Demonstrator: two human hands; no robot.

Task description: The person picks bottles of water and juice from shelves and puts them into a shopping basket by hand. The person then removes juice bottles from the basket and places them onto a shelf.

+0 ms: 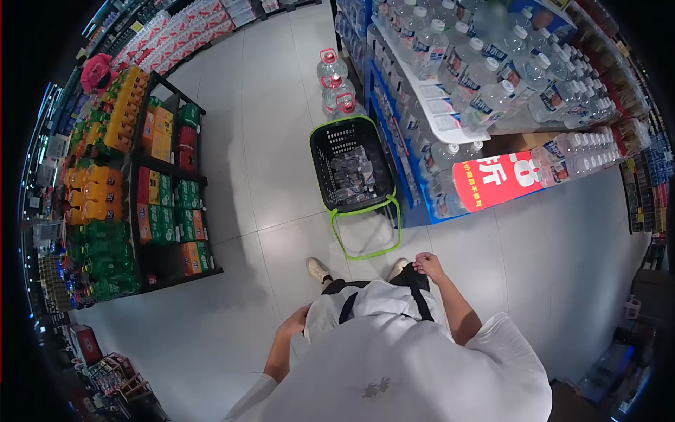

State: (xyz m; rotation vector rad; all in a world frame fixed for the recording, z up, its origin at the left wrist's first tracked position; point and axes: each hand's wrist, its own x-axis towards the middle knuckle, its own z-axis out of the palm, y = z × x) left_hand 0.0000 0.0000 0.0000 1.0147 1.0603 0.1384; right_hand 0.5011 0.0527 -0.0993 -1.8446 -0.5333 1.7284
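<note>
My right hand [427, 266] hangs in front of my right thigh, its fingers loosely bent and nothing seen in them. At my left hip is my left hand [294, 322], lying against the light clothing with its fingertips partly hidden. On the floor ahead of my feet stands a black shopping basket [318, 169] with a green rim. Its green handle [365, 254] is tipped down toward me. Several small clear packs or bottles [355, 172] lie inside, too small to name surely. Neither hand touches the basket.
Large water jugs [332, 67] with red handles line up behind the basket. A blue display with bottled water [485, 105] and a red price sign [496, 181] stands right. A black shelf [140, 183] of drinks is left. Wrapped packs [176, 35] are stacked at the back.
</note>
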